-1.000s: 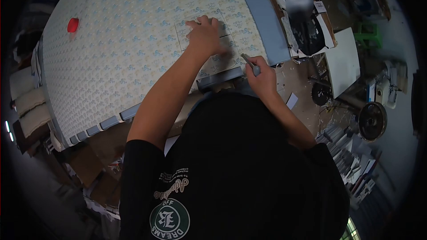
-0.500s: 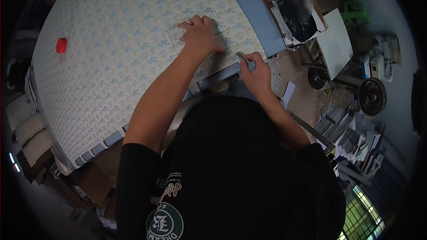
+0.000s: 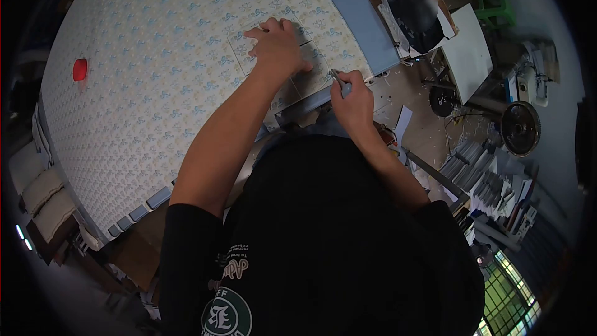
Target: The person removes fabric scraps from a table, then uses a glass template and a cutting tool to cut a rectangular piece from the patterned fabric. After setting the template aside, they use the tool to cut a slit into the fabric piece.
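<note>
My left hand point(image 3: 275, 48) lies with spread fingers on a clear, see-through rectangular sheet point(image 3: 316, 62) marked with dark straight lines. Beneath that sheet is pale fabric point(image 3: 161, 50) with a small blue and beige floral print, spread over a large table. At the sheet's lower right corner, by the table's near edge, my right hand point(image 3: 356, 102) is closed around a slim grey-handled tool point(image 3: 345, 89). Its narrow tip points up and left toward the fabric; whether it touches cannot be made out, nor can its exact kind.
A small red round object point(image 3: 79, 70) sits on the fabric at the left. Grey edging point(image 3: 354, 6) borders the table on the right. Beyond stand a white side table point(image 3: 466, 56), a green stool point(image 3: 493, 9), a black wheel-like fan point(image 3: 520, 128) and stacked papers point(image 3: 472, 171). Scraps litter the floor.
My right hand with the grey-handled tool has shifted slightly left and up. My left hand stays pressed on the clear sheet; the whole view has moved a little.
</note>
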The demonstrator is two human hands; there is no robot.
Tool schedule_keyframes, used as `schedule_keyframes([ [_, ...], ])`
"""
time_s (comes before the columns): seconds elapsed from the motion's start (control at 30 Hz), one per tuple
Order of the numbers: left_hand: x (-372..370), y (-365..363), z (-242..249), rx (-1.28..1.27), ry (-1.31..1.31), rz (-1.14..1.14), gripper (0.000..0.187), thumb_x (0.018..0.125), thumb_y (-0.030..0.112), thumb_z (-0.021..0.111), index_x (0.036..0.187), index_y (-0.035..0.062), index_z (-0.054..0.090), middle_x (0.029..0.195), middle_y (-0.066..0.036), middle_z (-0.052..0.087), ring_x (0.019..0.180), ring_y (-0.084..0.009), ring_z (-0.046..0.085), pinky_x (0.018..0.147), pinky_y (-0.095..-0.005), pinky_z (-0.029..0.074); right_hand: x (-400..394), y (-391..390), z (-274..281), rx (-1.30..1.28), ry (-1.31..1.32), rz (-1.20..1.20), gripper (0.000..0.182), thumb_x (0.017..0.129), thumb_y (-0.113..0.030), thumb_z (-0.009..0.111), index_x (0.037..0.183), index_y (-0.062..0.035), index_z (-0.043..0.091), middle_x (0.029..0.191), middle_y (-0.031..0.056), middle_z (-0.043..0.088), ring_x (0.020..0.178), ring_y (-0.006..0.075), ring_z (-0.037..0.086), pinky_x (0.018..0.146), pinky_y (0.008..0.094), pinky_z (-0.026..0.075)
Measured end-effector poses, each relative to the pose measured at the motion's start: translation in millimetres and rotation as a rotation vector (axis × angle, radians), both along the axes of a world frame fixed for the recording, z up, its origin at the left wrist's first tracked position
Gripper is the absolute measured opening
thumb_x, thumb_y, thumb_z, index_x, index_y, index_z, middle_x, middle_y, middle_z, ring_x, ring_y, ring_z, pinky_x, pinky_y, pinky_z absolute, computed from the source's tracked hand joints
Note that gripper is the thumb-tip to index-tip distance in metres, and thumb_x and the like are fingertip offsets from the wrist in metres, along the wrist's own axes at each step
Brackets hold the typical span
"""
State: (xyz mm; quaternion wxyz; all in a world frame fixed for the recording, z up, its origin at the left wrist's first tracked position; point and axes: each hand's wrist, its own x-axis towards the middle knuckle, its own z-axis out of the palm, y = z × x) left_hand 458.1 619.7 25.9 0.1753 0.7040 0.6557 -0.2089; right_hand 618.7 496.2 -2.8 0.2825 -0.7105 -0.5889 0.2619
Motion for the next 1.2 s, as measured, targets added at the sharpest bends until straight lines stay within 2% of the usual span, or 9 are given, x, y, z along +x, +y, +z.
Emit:
schedule_keyframes([
  [0.2,-1,1,7,-0.016,0.022,-0.072,0.119,0.065,0.065,0.087,0.147,-0.0013,0.033,0.146,-0.03,0.039,0.129,-0.0683,0.037,0.094,-0.0621,0.056,4,-5,-13,0.123,0.046,0.054,0.019,0.093,-0.014,0.068,0.106,-0.0029,0.059,0.107,0.0211,0.073,0.098,0.0415,0.071,0.081,0.0462,0.057],
  [0.33,0,-1,4,0.003,0.01,-0.038,0.119,0.065,0.066,0.087,0.147,-0.0015,0.033,0.145,-0.03,0.039,0.129,-0.0668,0.038,0.098,-0.0632,0.052,6,-4,-12,0.161,0.049,0.078,0.02,0.092,-0.013,0.07,0.106,-0.0027,0.06,0.106,0.0215,0.073,0.098,0.0413,0.071,0.081,0.045,0.058],
  [0.5,0,-1,8,-0.007,0.024,-0.056,0.12,0.066,0.068,0.085,0.149,-0.0025,0.033,0.146,-0.03,0.039,0.133,-0.0603,0.04,0.109,-0.065,0.041,5,-3,-7,0.12,0.04,0.054,0.019,0.093,-0.013,0.07,0.105,-0.0032,0.06,0.104,0.0212,0.073,0.097,0.0407,0.071,0.08,0.0451,0.058],
  [0.93,0,-4,4,0.04,0.034,-0.055,0.119,0.066,0.065,0.085,0.149,-0.0027,0.033,0.143,-0.029,0.041,0.129,-0.0613,0.043,0.103,-0.065,0.048,28,19,-14,0.13,0.118,0.239,0.018,0.094,-0.012,0.069,0.106,-0.003,0.06,0.111,0.0189,0.074,0.099,0.0372,0.072,0.082,0.0417,0.058],
  [1.0,-1,-3,4,0.018,0.022,-0.055,0.119,0.066,0.062,0.087,0.15,-0.0015,0.032,0.144,-0.029,0.039,0.133,-0.0625,0.038,0.098,-0.0633,0.053,31,28,-16,0.122,0.12,0.293,0.018,0.094,-0.011,0.07,0.106,-0.0031,0.059,0.113,0.0185,0.074,0.098,0.0369,0.073,0.082,0.041,0.058],
  [1.13,2,-4,9,0.0,0.001,0.006,0.116,0.066,0.058,0.088,0.151,0.0012,0.032,0.146,-0.028,0.038,0.136,-0.0625,0.034,0.096,-0.0627,0.056,23,57,-18,0.175,0.115,0.344,0.018,0.095,-0.013,0.07,0.106,-0.0041,0.06,0.109,0.0176,0.074,0.096,0.0375,0.072,0.08,0.0419,0.058],
  [1.2,-1,-8,0,0.094,0.015,-0.113,0.108,0.072,0.065,0.078,0.144,-0.0087,0.044,0.141,-0.023,0.049,0.135,-0.0439,0.042,0.101,-0.0765,0.036,14,79,-17,0.14,0.072,0.377,0.018,0.094,-0.014,0.07,0.106,-0.0053,0.06,0.101,0.0171,0.074,0.092,0.0395,0.071,0.077,0.0445,0.057],
])
